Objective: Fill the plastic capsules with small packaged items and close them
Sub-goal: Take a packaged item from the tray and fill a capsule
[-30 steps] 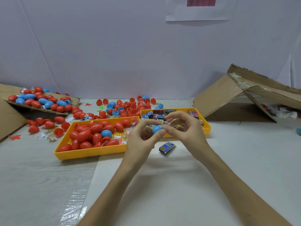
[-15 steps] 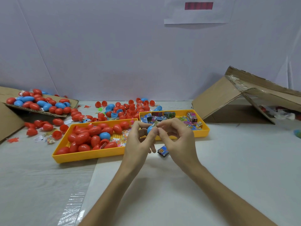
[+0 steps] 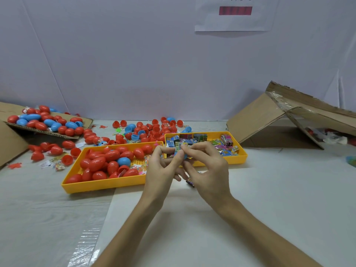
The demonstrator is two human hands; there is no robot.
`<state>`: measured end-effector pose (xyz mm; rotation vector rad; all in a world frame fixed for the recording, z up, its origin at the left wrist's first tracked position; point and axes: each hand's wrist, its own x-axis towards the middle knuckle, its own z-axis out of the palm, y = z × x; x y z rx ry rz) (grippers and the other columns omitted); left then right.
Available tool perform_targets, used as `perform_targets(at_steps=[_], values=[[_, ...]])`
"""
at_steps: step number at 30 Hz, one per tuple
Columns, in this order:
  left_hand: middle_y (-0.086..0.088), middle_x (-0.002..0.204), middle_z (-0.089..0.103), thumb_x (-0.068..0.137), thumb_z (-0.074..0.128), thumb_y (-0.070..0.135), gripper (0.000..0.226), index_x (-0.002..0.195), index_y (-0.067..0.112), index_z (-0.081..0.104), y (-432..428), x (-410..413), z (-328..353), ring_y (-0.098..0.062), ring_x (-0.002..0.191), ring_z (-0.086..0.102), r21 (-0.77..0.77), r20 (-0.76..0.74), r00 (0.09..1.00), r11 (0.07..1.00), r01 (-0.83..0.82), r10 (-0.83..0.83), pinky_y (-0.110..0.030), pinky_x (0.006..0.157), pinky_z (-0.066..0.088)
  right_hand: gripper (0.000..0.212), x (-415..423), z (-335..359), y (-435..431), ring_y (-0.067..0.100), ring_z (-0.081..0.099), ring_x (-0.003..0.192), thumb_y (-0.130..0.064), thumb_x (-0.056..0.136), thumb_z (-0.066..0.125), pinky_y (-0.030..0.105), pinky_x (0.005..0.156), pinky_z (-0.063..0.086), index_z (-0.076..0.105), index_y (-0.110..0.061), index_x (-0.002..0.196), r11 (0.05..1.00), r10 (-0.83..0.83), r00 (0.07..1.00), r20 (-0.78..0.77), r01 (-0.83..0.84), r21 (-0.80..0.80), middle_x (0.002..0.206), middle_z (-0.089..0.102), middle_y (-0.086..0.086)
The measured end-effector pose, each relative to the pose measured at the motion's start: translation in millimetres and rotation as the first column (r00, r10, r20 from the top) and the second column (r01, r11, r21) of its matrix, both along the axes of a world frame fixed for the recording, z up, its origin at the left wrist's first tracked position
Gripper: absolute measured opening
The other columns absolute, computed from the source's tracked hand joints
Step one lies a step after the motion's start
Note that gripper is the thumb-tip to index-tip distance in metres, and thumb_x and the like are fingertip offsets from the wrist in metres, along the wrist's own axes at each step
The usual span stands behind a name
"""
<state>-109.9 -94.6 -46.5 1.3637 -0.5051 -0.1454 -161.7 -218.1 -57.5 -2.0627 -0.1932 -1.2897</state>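
Observation:
Both hands meet above the table's middle, in front of the two yellow trays. My left hand [image 3: 163,166] pinches a blue capsule half [image 3: 182,155] between thumb and forefinger. My right hand [image 3: 206,166] curls its fingers over the same capsule from the right, pinching at its top; a small packet there is mostly hidden. Another small packaged item [image 3: 190,182] lies on the table under my right hand. The left yellow tray [image 3: 107,185] holds several red capsules and one blue. The right yellow tray [image 3: 240,158] holds several small colourful packets.
Loose red and blue capsules [image 3: 150,130] lie behind the trays and on a cardboard flap [image 3: 48,123] at far left. A collapsed cardboard box [image 3: 279,120] stands at right. Small sachets [image 3: 57,165] lie left of the trays. White wall behind.
Both hands with the blue capsule have shifted slightly left and up in view. My right fingers have closed tighter over the capsule, which now hides most of it.

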Motion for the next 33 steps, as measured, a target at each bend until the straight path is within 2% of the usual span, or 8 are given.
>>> perform_targets(at_steps=[5,7,12,14,17,27,31,33], values=[[-0.007,0.068,0.07,0.093,0.064,0.027,0.029,0.109,0.007,0.052,-0.5,-0.5,-0.4,-0.021,0.055,0.065,-0.033,-0.013,1.0,0.999,0.022,-0.023,-0.027,0.051,0.051,0.032,-0.7,1.6,-1.1,0.004,0.059,0.089,0.003,0.082,0.077,0.007,0.08,0.046,0.075,-0.005,0.113,1.0,-0.028,0.999,0.027,0.028,0.002,0.099,0.062,0.006],[-0.006,0.068,0.069,0.089,0.064,0.031,0.034,0.109,0.007,0.051,-0.8,-1.7,0.4,-0.02,0.055,0.065,-0.033,-0.013,1.0,0.999,0.028,-0.029,-0.027,0.051,0.05,0.032,-1.4,2.2,-1.4,0.004,0.059,0.091,0.004,0.082,0.077,0.007,0.081,0.046,0.075,-0.005,0.113,1.0,-0.028,0.999,0.032,0.028,-0.005,0.099,0.062,0.005],[-0.008,0.069,0.069,0.098,0.059,0.024,0.023,0.113,0.008,0.051,-0.7,-1.3,0.2,-0.018,0.06,0.064,-0.066,-0.077,0.993,0.994,0.086,-0.091,-0.026,0.054,0.052,0.043,-3.8,3.7,-0.6,0.001,0.063,0.092,0.002,0.081,0.08,0.012,0.083,0.051,0.071,-0.006,0.121,0.998,-0.048,0.998,0.029,0.047,0.033,0.104,0.064,0.005],[-0.008,0.07,0.068,0.096,0.059,0.027,0.029,0.116,0.007,0.051,-0.4,-2.0,0.7,-0.017,0.063,0.065,-0.093,-0.108,0.985,0.988,0.125,-0.134,-0.026,0.055,0.052,0.038,-4.6,4.4,-0.7,0.003,0.065,0.093,0.0,0.08,0.082,0.017,0.084,0.054,0.072,-0.005,0.116,0.997,-0.057,0.997,0.045,0.055,0.046,0.104,0.067,0.005],[-0.005,0.071,0.068,0.088,0.061,0.034,0.041,0.117,0.007,0.051,-0.5,-2.9,2.0,-0.016,0.065,0.066,-0.113,-0.128,0.976,0.981,0.161,-0.175,-0.026,0.056,0.053,0.029,-4.4,4.4,-0.7,0.004,0.064,0.095,-0.001,0.079,0.083,0.014,0.087,0.051,0.075,-0.001,0.107,0.996,-0.08,0.994,0.068,0.078,0.032,0.102,0.07,0.008],[-0.005,0.082,0.067,0.087,0.059,0.035,0.048,0.122,0.003,0.05,-1.5,-2.6,0.7,-0.014,0.07,0.065,-0.136,-0.171,0.955,0.966,0.219,-0.24,-0.025,0.058,0.052,0.023,-2.5,-1.4,-3.9,0.012,0.066,0.093,-0.002,0.083,0.077,0.018,0.086,0.054,0.077,0.001,0.105,0.996,-0.086,0.988,0.125,0.088,-0.008,0.097,0.072,0.01],[-0.006,0.086,0.066,0.089,0.058,0.034,0.049,0.125,0.002,0.049,-0.6,-3.3,1.7,-0.015,0.072,0.062,-0.178,-0.21,0.933,0.95,0.258,-0.292,-0.027,0.061,0.051,0.029,-3.4,1.2,-3.0,0.008,0.065,0.096,-0.001,0.08,0.081,0.018,0.087,0.053,0.076,-0.001,0.109,0.997,-0.078,0.99,0.117,0.079,-0.002,0.102,0.071,0.008],[-0.013,0.098,0.067,0.091,0.057,0.034,0.05,0.128,0.002,0.049,0.3,-3.4,2.7,-0.016,0.074,0.062,-0.193,-0.232,0.922,0.944,0.268,-0.31,-0.029,0.063,0.05,0.037,-3.9,2.3,-2.3,0.008,0.065,0.096,-0.003,0.079,0.084,0.022,0.089,0.054,0.074,-0.004,0.114,0.995,-0.096,0.99,0.102,0.098,-0.013,0.106,0.071,0.006]])
